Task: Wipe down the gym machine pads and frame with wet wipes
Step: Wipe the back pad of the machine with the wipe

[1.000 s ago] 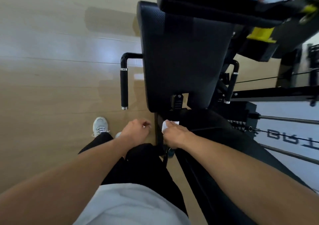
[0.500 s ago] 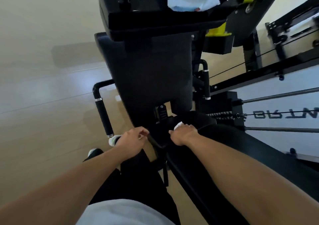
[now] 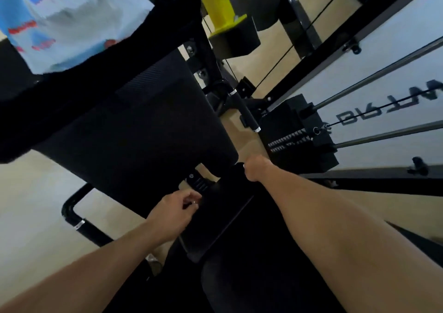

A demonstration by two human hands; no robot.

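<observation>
My right grip [image 3: 254, 170] presses against the seat pad [image 3: 134, 130], clenched, contents hidden. My left grip [image 3: 176, 213] curls loosely, empty. Wipes pack [image 3: 69, 22] lies on the upper pad.

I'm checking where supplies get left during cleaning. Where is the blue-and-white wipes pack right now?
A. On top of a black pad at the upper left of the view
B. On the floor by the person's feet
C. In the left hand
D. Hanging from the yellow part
A: the wipes pack lies on a black pad at the upper left of the view, well above both hands.
</observation>
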